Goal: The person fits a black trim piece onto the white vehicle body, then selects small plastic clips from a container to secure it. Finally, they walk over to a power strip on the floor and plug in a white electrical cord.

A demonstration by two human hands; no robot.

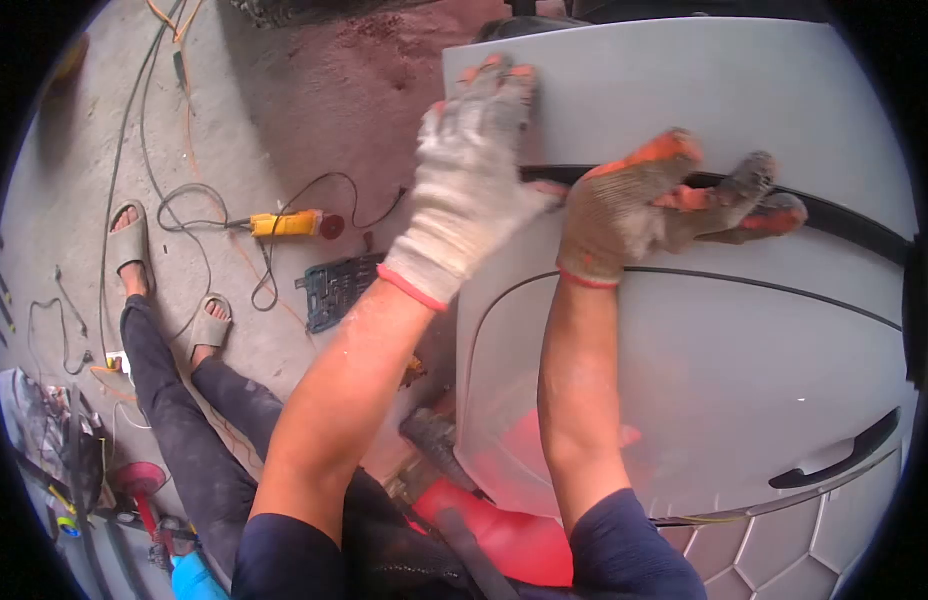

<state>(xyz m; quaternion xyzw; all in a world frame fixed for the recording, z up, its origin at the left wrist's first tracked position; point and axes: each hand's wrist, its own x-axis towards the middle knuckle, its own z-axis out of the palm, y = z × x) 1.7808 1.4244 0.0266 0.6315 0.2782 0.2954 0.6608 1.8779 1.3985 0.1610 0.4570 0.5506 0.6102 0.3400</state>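
Observation:
A light grey car panel (684,95) takes up the right side of the head view. Along it runs a black trim strip (844,222). My left hand (474,170), in a worn knitted glove with a red cuff, lies over the panel's left edge. Its fingers are spread and the thumb reaches toward the strip. My right hand (634,205), gloved alike with orange and blackened fingertips, overlaps the strip, fingers stretched out and apart. Neither hand shows anything held. Below them is a rounded grey panel (724,370) with a black handle (844,450).
Left of the panels, a yellow corded power tool (287,223) lies on the concrete floor (274,120) beside an open tool case (339,290). Cables trail around two sandalled feet (129,245) and dark-trousered legs. A red object (504,535) is low in front.

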